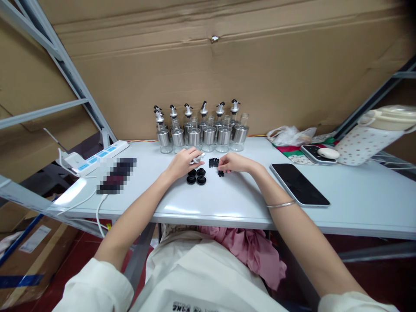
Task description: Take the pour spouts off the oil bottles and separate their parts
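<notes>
the left hand (183,164) holds a silver top (196,159), and the right hand (236,162), maybe picking small black bits (221,174), likely needs a soft pinch next, though i can't tell its grip.

Partly covered by the left grip (182,164), a silvery-white piece (197,159) shows me only a portion of its shape at my remote station. The right grip (236,163) overlaps a cluster of black bits (221,174), too small for me to identify. Front-row bottles (209,135) block the lower bodies of the spouted bottles (203,109) behind. At left, coarse blocks blur a dark patch (117,175) on the tabletop (247,199). The right edge clips the dotted jug (365,141); the bottom edge crops both sleeves (97,286) and the blurred shirt lettering (191,308).
</notes>
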The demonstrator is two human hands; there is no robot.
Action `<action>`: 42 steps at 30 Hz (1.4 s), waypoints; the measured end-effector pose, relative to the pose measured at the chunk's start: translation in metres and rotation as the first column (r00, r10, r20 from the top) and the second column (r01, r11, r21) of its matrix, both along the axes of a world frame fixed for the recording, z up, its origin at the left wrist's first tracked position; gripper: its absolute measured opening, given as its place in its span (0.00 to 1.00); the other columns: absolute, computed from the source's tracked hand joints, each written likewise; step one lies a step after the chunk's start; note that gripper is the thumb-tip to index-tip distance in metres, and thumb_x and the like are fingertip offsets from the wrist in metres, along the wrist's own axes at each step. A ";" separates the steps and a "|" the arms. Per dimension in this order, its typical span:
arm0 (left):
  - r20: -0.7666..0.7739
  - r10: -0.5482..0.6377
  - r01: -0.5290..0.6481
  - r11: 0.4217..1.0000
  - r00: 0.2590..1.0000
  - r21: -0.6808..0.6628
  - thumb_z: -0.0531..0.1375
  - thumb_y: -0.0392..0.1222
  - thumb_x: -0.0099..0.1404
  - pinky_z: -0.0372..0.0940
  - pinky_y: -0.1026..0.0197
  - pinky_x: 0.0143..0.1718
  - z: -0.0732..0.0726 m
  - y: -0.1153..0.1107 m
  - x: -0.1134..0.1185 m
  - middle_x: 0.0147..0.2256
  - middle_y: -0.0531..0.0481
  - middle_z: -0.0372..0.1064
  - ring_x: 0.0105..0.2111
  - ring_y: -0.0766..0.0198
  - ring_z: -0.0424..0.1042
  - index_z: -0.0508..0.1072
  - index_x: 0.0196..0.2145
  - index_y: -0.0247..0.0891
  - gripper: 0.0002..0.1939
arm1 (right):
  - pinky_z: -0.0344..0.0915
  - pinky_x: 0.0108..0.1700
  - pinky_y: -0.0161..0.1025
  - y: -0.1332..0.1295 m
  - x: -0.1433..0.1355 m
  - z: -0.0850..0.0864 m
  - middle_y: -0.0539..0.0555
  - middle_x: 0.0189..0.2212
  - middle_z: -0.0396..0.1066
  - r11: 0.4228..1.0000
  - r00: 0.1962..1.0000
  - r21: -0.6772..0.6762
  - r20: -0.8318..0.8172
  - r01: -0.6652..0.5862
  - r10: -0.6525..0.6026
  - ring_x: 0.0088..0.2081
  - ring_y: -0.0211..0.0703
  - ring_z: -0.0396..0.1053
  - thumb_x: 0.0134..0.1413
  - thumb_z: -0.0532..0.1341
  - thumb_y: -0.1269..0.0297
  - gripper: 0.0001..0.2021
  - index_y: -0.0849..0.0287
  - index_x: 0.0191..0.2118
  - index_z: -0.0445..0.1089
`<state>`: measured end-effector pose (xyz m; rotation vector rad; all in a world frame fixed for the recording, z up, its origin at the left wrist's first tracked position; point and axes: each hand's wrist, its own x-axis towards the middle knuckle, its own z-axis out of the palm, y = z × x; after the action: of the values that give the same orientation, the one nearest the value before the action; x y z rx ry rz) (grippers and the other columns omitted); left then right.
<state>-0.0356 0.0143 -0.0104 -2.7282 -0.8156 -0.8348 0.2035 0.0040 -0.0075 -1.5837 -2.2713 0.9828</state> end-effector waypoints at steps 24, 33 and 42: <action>-0.013 0.001 -0.001 1.000 1.000 -0.012 0.54 0.49 0.65 0.58 0.63 0.36 0.001 -0.001 0.000 0.33 0.48 0.68 0.33 0.63 0.67 0.69 0.42 0.35 0.15 | 0.68 0.28 0.33 -0.001 0.003 -0.001 0.50 0.17 0.68 0.984 0.983 -0.172 -0.170 0.041 -0.071 0.23 0.35 0.67 0.35 0.70 0.54 0.16 0.63 0.25 0.73; -0.021 0.006 -0.007 1.000 1.000 -0.030 0.55 0.49 0.65 0.58 0.62 0.37 0.000 -0.001 0.000 0.34 0.48 0.68 0.34 0.63 0.67 0.69 0.43 0.35 0.15 | 0.69 0.30 0.33 -0.005 0.000 0.005 0.50 0.19 0.70 0.978 0.980 -0.197 -0.167 0.076 -0.109 0.24 0.35 0.68 0.36 0.71 0.59 0.13 0.64 0.24 0.73; -0.020 -0.001 0.000 1.000 1.000 -0.020 0.55 0.49 0.65 0.58 0.63 0.36 -0.002 0.000 0.001 0.34 0.48 0.68 0.34 0.63 0.68 0.69 0.43 0.35 0.16 | 0.71 0.32 0.34 -0.003 0.003 0.002 0.52 0.21 0.73 0.961 0.970 -0.267 -0.210 0.067 -0.126 0.24 0.36 0.71 0.30 0.73 0.54 0.19 0.64 0.26 0.73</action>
<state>-0.0349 0.0144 -0.0119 -2.7498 -0.8237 -0.8020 0.2065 0.0009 -0.0052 -1.5685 -1.9589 1.4011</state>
